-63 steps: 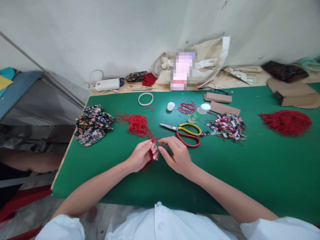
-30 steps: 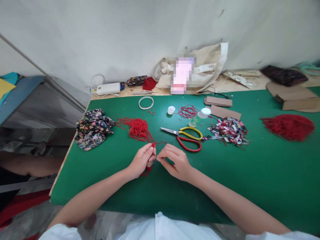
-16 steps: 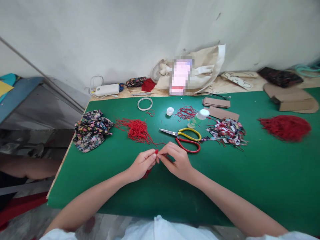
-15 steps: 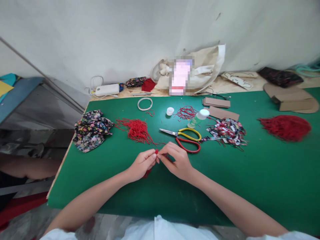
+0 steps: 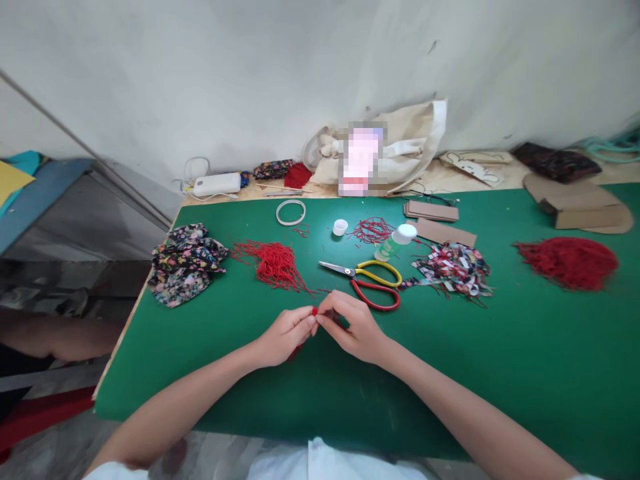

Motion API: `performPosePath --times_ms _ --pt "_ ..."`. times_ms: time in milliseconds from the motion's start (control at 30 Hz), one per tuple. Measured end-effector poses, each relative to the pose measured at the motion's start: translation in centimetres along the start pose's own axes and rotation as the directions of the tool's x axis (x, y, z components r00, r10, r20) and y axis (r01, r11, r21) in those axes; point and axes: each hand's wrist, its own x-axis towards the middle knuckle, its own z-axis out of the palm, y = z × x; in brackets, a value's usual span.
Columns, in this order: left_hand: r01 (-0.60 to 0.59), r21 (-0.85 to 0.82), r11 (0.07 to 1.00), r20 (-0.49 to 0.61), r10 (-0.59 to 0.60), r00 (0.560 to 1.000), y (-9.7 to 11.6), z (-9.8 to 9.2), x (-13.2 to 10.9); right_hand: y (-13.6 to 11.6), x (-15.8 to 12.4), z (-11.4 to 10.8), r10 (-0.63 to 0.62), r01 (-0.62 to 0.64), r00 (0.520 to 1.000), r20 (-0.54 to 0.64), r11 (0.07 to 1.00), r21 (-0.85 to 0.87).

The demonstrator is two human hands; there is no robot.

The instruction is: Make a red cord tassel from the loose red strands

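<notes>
Over the front middle of the green table mat, my left hand (image 5: 286,337) is closed around a small red tassel (image 5: 315,311). Its red top pokes out above the thumb, and a few dark red strands show beneath the palm. My right hand (image 5: 354,327) meets it from the right, thumb and forefinger pinched together at the red top; the fingertips hide the exact grip. Just beyond lie scissors (image 5: 376,272) with one yellow and one red handle. To the left of them is a heap of cut red cords (image 5: 276,265).
A clear bottle with white cap (image 5: 395,243), a white cup (image 5: 340,227), a tape ring (image 5: 291,213) and fabric scraps (image 5: 455,268) lie farther back. Floral cloth (image 5: 187,264) is left, a red cord pile (image 5: 570,263) right. Cardboard strips (image 5: 431,211) and a canvas bag (image 5: 415,143) sit behind.
The view has tilted slightly, so the table things appear a little lower. Both hands keep their hold at the red top, with only a slight shift of the fingers.
</notes>
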Motion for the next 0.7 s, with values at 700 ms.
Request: performPosePath --times_ms 700 --pt "0.008 -0.139 0.990 0.153 0.014 0.988 1.2 -0.9 0.1 2.3 12.5 2.3 0.403 -0.227 0.886 0.229 0.808 -0.544"
